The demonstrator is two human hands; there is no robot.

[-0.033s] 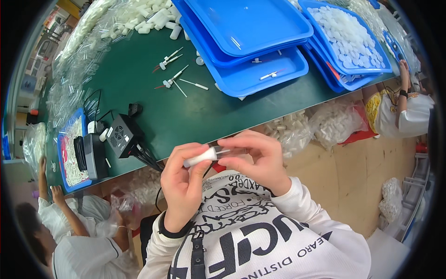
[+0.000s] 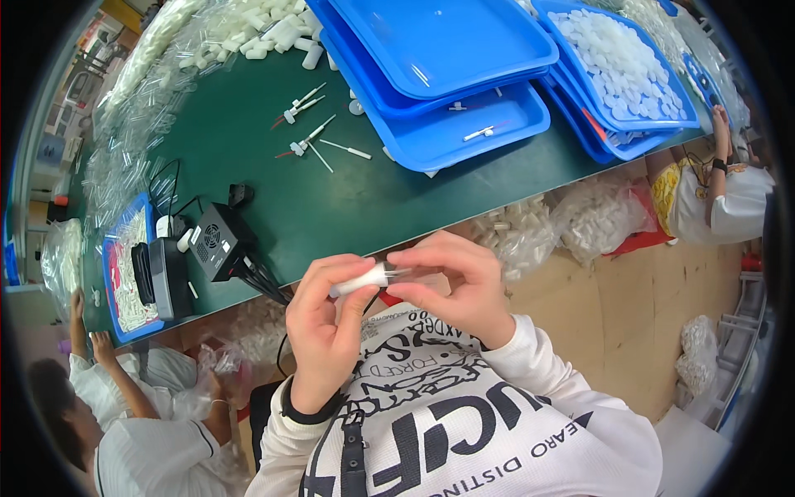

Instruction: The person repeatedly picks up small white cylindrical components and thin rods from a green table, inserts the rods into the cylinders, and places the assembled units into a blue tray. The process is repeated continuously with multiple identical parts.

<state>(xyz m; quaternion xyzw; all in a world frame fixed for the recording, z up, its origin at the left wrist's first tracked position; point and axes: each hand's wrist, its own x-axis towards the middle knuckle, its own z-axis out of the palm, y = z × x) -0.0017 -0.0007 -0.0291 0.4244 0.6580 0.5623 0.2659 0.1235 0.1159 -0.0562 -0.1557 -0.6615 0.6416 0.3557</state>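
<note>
My left hand [image 2: 325,335] pinches a white cylindrical plastic piece [image 2: 363,280] between thumb and fingers in front of my chest. A thin stem sticks out of its right end. On the other side, my right hand [image 2: 465,286] holds a clear plastic tube [image 2: 412,273] in thumb and fingers, its near end around or beside the stem; I cannot tell which. Both hands are just off the front edge of the green table [image 2: 364,207]. Beyond them on the table lie several small white applicator-like pieces with thin stems [image 2: 308,142].
Blue trays [image 2: 464,50] are stacked at the far side, and another blue tray [image 2: 691,120] holds translucent discs [image 2: 621,66]. A black box with a fan grille [image 2: 219,240] and cables stands at left. Clear tubes [image 2: 137,157] pile up behind. Co-workers sit at left and right.
My right hand has shifted very slightly at the clear tube, and the tube's outline around the stem looks a little different. My left hand stays almost still.
</note>
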